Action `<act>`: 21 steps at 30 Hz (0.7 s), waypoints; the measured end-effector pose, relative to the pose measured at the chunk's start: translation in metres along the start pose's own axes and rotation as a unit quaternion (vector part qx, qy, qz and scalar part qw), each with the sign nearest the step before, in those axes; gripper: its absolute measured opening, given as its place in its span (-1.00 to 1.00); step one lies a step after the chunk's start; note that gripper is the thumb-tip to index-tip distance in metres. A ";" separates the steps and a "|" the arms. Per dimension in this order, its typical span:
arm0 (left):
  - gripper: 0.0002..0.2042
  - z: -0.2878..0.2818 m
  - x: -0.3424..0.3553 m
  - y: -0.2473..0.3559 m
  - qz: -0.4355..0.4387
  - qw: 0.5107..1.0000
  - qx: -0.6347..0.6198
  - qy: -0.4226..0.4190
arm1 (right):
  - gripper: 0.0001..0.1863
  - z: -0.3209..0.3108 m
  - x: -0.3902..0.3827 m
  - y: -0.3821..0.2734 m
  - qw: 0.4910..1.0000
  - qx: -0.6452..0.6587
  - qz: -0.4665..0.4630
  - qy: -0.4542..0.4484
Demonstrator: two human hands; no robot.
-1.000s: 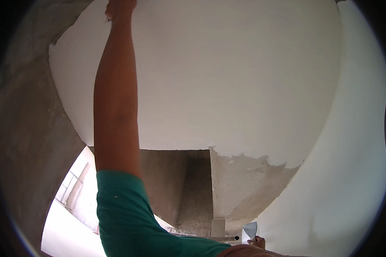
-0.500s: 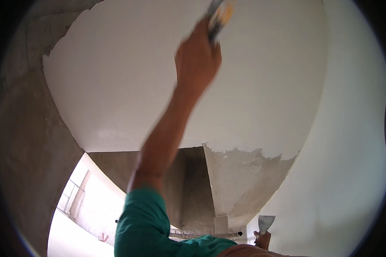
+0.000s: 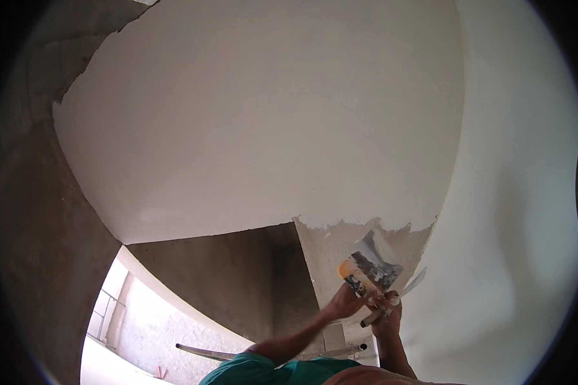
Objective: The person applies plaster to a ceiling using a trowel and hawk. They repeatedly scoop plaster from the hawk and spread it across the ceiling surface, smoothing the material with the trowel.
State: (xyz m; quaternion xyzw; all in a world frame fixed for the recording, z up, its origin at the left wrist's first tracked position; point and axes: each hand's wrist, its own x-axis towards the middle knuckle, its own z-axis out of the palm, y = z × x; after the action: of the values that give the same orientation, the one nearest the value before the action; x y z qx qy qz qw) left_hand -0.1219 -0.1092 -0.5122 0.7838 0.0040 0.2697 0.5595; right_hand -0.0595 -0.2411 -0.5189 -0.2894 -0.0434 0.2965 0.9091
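while the far left is taken up by bare grey cement (image 3: 26, 179), its ragged upper edge borders a broad white-coated surface (image 3: 257, 115) that fills the middle. low on the left, a bright opening shows a thin metal grille (image 3: 106, 308), with some small red pieces (image 3: 162, 373) near the bottom. right of the opening, below the straight lower edge of the white coat, lies a dark brown recess (image 3: 218, 273), and a long pale bar (image 3: 205, 352) runs beneath it, its tip dark. a green sleeve (image 3: 282, 373) comes in from the lower edge. the left hand (image 3: 345, 303) is closed around a wide putty knife (image 3: 384, 268) with a patch of orange; its broad blade, smeared dark and pale, tilts up in front of a rough grey-beige patch (image 3: 327, 256). just beside it, the right hand (image 3: 388, 316) grips a narrower scraper (image 3: 415, 281), blade pointing up and right, handle end out at lower left. the tools are close together; whether they touch, i cannot tell. farthest right, a smooth whitish wall (image 3: 526, 192) curves upward, faintly shadowed.
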 end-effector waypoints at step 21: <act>-0.46 -0.301 0.390 0.421 0.240 0.512 0.712 0.416 | -0.68 -0.131 -0.066 -0.028 0.947 -0.139 -0.119 0.264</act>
State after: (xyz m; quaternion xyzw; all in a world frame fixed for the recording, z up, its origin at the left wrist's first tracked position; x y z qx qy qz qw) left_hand -0.0419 0.1162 0.0897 0.6885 0.2384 0.5956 -0.3382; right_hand -0.0665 -0.3621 -0.6055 -0.4733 0.1236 0.0903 0.8675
